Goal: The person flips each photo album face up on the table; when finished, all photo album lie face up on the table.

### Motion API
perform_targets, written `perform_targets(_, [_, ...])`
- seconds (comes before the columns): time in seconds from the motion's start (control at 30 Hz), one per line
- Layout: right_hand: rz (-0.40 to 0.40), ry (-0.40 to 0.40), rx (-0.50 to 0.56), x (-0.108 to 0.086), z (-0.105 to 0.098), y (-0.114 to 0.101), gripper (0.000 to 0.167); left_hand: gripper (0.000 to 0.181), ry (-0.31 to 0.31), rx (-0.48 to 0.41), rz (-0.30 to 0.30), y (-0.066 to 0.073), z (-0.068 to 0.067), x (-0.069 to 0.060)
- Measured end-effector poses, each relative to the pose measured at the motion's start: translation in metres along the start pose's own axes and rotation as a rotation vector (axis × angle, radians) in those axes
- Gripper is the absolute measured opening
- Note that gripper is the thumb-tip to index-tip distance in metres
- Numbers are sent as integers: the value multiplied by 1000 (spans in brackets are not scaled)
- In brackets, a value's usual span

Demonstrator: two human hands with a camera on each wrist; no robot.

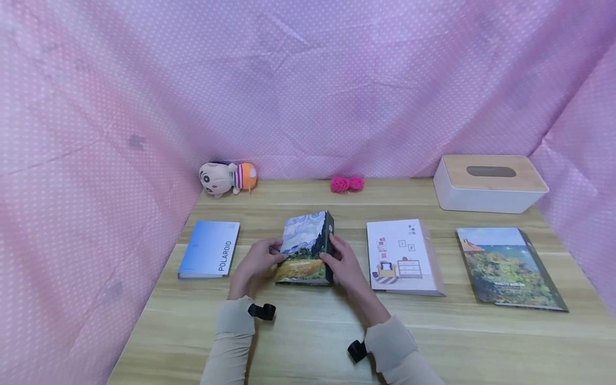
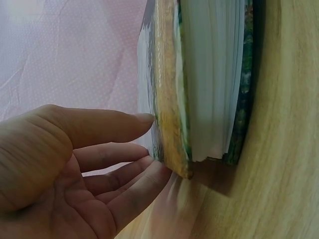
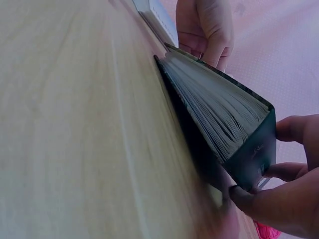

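Note:
A thick photo album (image 1: 303, 243) with a painted landscape cover and dark green spine is between my two hands at the middle of the table. My left hand (image 1: 257, 259) pinches the edge of its front cover, thumb on top and fingers beneath. On the other side, my right hand (image 1: 347, 266) grips the album by the spine. Many pale pages (image 3: 219, 102) show between the covers in the right wrist view. Seen from the left wrist, the front cover (image 2: 169, 89) juts out past the page block.
Left lies a blue Polaroid album (image 1: 209, 249); right are a white illustrated album (image 1: 401, 256) and a garden-scene photo album (image 1: 510, 270). Along the back are a plush doll (image 1: 226, 178), pink yarn (image 1: 346, 184) and a tissue box (image 1: 491, 184). Pink dotted cloth (image 1: 308, 96) hangs behind.

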State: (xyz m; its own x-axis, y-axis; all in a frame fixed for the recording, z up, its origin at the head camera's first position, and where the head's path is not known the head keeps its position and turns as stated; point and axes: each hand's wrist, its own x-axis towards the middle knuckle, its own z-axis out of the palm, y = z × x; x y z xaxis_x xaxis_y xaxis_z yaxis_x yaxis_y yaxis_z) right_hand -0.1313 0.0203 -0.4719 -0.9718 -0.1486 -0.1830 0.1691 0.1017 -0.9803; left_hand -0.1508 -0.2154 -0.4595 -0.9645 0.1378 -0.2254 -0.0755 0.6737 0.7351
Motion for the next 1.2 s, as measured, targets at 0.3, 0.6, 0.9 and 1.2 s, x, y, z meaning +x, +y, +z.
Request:
perform_targets(0.3, [40,5,-35,-1,-8,-10,65,47,-34,26,18,9,2,4])
perform_targets(0.6, [72,20,24,4,-16,-20,63,52,-45,62,82,16,6,4])
perform_targets(0.9, [13,37,93,4,-16,-30,55,48,-78,-67,89,19,8,5])
perform_targets(1.2, [-91,42,127,3,-8,-39,46,44,-113,-329,129,21,7,4])
